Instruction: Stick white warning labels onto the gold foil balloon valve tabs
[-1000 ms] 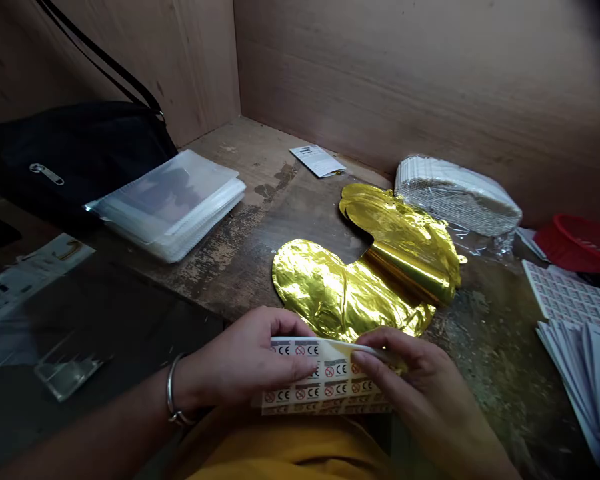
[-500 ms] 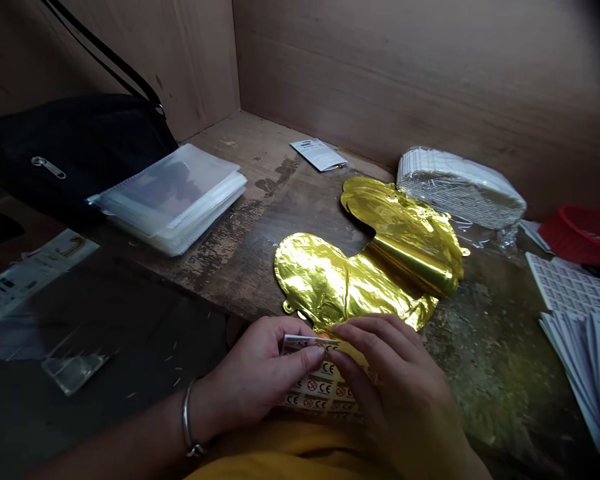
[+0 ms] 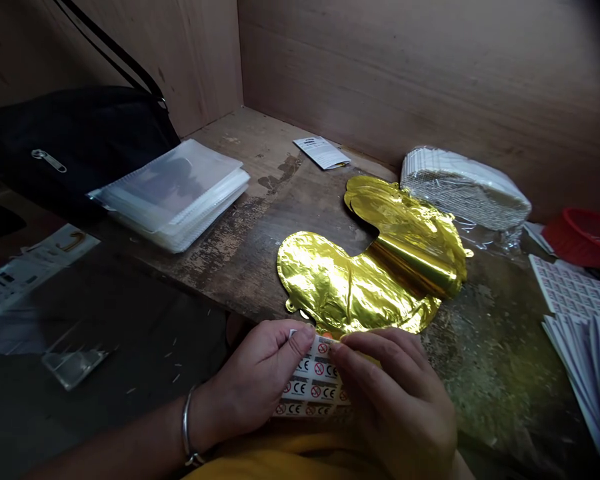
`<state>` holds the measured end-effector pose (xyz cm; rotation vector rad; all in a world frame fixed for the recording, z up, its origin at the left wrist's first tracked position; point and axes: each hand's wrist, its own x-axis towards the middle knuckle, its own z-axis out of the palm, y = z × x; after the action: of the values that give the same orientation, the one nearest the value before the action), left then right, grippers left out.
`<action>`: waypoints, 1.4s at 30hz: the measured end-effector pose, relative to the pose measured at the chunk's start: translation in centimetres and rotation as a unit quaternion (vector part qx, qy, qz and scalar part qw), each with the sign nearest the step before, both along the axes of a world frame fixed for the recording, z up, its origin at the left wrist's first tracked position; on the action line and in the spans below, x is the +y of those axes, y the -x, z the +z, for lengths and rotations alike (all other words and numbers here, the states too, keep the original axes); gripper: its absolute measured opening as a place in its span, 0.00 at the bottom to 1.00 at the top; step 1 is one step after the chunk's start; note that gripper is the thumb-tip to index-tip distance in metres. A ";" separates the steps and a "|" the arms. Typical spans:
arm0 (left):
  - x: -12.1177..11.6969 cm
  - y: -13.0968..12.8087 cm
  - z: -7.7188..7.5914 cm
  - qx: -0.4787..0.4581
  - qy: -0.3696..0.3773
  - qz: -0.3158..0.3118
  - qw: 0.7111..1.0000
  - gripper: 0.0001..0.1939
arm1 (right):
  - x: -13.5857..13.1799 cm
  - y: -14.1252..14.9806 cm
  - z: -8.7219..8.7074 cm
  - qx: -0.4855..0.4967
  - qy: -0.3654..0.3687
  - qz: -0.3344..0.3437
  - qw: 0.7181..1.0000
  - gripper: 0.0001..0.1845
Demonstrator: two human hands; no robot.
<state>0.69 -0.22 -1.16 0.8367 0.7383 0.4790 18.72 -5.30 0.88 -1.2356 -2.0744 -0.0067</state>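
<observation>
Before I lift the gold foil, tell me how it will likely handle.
The gold foil is probably floppy: it is crinkled and curls over on itself. It looks like thin sheets, so likely light for its spread. Its smooth, shiny surface may be slippery.

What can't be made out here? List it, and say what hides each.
Sticker sheet, right part: head view, covered by the right hand.
Left hand, fingertips except the thumb's: head view, behind the sheet.
White card, print: head view, too small.
Red basket, right side: head view, cut off by picture edge.
</observation>
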 end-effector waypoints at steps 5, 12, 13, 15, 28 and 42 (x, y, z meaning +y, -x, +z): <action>0.0 0.0 -0.1 0.005 -0.016 0.011 1.000 0.21 | 0.1 0.2 0.0 0.017 0.001 -0.042 0.999 0.10; -0.3 0.0 -0.5 -0.011 -0.025 0.015 1.000 0.21 | 0.3 0.3 -0.2 -0.013 -0.028 -0.063 0.998 0.12; -0.4 0.0 -0.6 -0.013 -0.019 0.015 1.000 0.20 | 0.2 0.2 -0.3 -0.020 -0.035 -0.058 0.997 0.12; -0.5 0.0 -0.7 -0.011 -0.010 0.016 1.000 0.20 | 0.0 0.1 -0.4 -0.029 -0.043 -0.042 0.998 0.11; -0.5 0.0 -0.4 0.016 -0.064 0.011 0.998 0.21 | 0.5 0.5 0.0 -0.010 -0.015 -0.055 0.998 0.13; -0.4 0.0 -0.2 0.051 -0.113 0.018 0.992 0.22 | 0.3 0.6 -0.1 -0.003 -0.005 -0.084 0.996 0.13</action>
<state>0.65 -0.67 -1.39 1.0667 0.8042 0.5621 18.16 -5.04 0.80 -1.4028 -1.9678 -0.0979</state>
